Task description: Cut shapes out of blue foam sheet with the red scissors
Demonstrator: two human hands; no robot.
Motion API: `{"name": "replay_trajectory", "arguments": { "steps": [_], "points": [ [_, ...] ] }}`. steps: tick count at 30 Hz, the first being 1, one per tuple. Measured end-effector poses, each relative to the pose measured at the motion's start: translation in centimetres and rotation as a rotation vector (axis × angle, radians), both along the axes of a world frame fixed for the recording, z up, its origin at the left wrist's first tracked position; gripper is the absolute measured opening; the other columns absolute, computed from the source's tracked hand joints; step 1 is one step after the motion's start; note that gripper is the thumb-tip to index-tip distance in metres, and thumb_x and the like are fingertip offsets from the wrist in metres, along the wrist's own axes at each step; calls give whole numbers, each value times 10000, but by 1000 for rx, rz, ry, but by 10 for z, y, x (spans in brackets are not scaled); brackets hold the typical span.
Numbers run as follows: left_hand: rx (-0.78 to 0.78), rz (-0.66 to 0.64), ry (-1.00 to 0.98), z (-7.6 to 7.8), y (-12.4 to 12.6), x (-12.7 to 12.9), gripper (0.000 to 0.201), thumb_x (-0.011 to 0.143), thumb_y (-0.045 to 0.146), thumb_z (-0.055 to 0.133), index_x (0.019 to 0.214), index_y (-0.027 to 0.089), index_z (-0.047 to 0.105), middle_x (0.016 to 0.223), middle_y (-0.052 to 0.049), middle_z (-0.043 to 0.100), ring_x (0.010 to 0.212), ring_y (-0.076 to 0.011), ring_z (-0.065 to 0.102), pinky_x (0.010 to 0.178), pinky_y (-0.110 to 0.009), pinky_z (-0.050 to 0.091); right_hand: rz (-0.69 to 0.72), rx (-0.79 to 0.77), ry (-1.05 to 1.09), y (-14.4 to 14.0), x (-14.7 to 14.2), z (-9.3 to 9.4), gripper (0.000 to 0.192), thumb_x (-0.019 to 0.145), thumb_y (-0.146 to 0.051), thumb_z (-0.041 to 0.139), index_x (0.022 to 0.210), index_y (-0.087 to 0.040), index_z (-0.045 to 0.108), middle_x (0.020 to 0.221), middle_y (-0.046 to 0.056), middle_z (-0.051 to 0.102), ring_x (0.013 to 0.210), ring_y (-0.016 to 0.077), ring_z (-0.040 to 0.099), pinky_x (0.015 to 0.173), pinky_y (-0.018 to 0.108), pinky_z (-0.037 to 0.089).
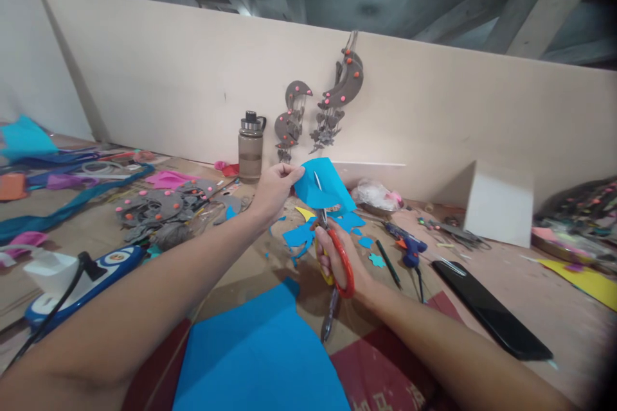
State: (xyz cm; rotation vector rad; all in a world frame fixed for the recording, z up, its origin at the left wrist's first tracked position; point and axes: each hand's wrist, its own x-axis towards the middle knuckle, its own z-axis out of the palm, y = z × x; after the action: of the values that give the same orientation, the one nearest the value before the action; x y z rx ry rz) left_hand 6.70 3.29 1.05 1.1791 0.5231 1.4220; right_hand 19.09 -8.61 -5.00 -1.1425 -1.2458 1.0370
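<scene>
— What fills the bottom of the frame?

— A big blue foam sheet [263, 359], lying flat at bottom centre on the worktable [530, 295], its long side running up and away from the camera. Both forearms reach in over it, from the lower left and the lower right, and meet near the middle of the frame.

— And what is being worked on?

— A smaller blue foam piece [322, 187], held up just above centre. It stands nearly upright, tilted so its upper edge leans toward the right of the frame.

— Which hand has it?

— The left hand [274, 189], thumb on top and fingers closed on the piece's left edge, wrist bent slightly upward.

— The scissors?

— The scissors [330, 250] are in the right hand [337, 257], just below the piece. Their long axis is close to vertical, blades pointing up into the blue piece and red handles pointing down. The fingers are clamped through the handle loops; the blades look slightly parted.

— Anything smaller nearby?

— Blue offcuts [301, 237] lie on the table beneath the hands. Right of them are a blue glue gun [409, 247] and a black phone [489, 308]. A water bottle [251, 148] stands upright behind the left hand, against the wall.
</scene>
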Motion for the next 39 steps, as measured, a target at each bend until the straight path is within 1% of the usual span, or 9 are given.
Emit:
{"name": "replay_trajectory", "arguments": {
  "steps": [4, 11, 21, 25, 29, 32, 39],
  "points": [
    [4, -28, -2, -2, -2, 1, 295, 716, 344, 851, 719, 148, 631, 659, -5, 627, 580, -108, 563, 570, -243, 486, 1, 17, -1, 1, 1, -2, 459, 875, -659, 632, 903, -252, 421, 576, -118, 387, 380, 57, 322, 306, 151, 318],
    [27, -34, 4, -7, 1, 2, 341, 685, 399, 858, 735, 151, 629, 690, -14, 637, 602, -119, 581, 581, -261, 510, -30, 8, -7, 1, 2, -3, 443, 885, -642, 628, 883, -250, 421, 595, -112, 416, 378, 54, 333, 298, 150, 300],
    [7, -27, -4, -5, 2, 3, 380, 633, 405, 877, 743, 146, 621, 689, -6, 632, 608, -117, 574, 574, -262, 507, -51, 9, -20, 1, 3, -3, 430, 885, -618, 645, 860, -247, 429, 586, -104, 414, 379, 52, 343, 299, 149, 302],
    [17, -22, 12, -5, 1, 2, 392, 637, 422, 880, 747, 147, 623, 685, -7, 628, 608, -117, 575, 579, -261, 503, -18, 13, -7, 2, 4, -5, 426, 898, -629, 623, 873, -251, 428, 584, -106, 402, 376, 55, 333, 296, 154, 310],
    [84, 16, 72, -6, 0, 2, 372, 672, 432, 860, 734, 146, 631, 659, -4, 620, 590, -109, 563, 561, -243, 476, 28, 69, -25, 3, 5, -5, 417, 914, -635, 602, 910, -250, 442, 562, -111, 394, 386, 65, 355, 325, 160, 344],
    [102, 23, 96, -7, -1, 4, 366, 689, 438, 848, 736, 147, 631, 652, -4, 621, 579, -111, 561, 550, -245, 476, 32, 96, -31, 3, 5, -6, 403, 936, -629, 578, 915, -250, 445, 553, -110, 385, 396, 72, 364, 340, 165, 354],
    [99, 20, 81, -8, -4, 6, 360, 694, 431, 852, 740, 145, 639, 653, -5, 631, 574, -113, 570, 557, -250, 490, 0, 81, -16, 2, 6, -5, 391, 933, -614, 594, 904, -251, 453, 595, -99, 395, 399, 62, 341, 312, 157, 311]
  ]
}}
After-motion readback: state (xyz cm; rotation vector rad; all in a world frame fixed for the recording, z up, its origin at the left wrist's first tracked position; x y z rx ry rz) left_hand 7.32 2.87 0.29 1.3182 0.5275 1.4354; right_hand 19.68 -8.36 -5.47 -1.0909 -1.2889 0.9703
